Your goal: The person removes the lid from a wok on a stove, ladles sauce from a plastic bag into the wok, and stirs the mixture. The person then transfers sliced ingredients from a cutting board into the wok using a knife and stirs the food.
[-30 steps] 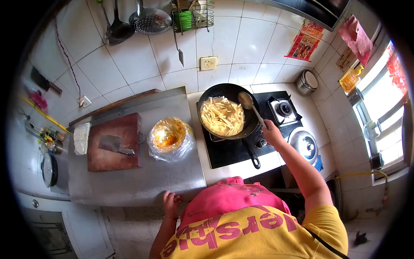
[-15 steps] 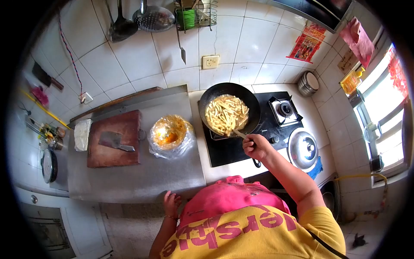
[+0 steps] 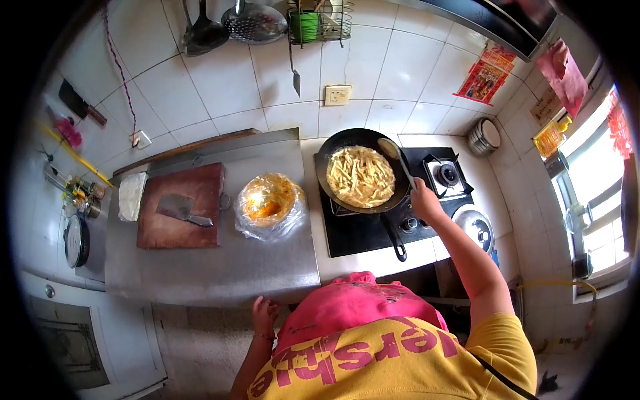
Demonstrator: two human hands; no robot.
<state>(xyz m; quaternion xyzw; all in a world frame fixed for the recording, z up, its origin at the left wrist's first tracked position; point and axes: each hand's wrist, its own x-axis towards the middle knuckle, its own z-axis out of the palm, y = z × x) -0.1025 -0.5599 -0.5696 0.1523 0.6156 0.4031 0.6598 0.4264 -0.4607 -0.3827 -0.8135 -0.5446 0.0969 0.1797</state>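
My right hand (image 3: 427, 201) is closed around the handle of a cooking spoon (image 3: 388, 148), whose rounded head is at the upper right inside wall of the black wok (image 3: 327, 152). Pale strips of food (image 3: 361, 177) in a shiny liquid fill the bottom of the wok. It sits on the left burner of the black gas stove (image 3: 347, 241), its handle pointing toward me. Beside the counter's front edge hangs my left hand (image 3: 265, 315), fingers loosely apart and holding nothing visible.
On the steel counter (image 3: 267, 270) are a bowl with clear plastic film (image 3: 270, 230) and orange residue, and a chopping board (image 3: 157, 233) with a cleaver (image 3: 177, 207). A metal lid (image 3: 473, 223) lies right of the stove, partly behind my forearm. Utensils hang on the wall.
My right hand has moved right and up, taking the spoon from the wok's near side to its upper right wall. The wok's handle has come into clear view. My left hand stays low.
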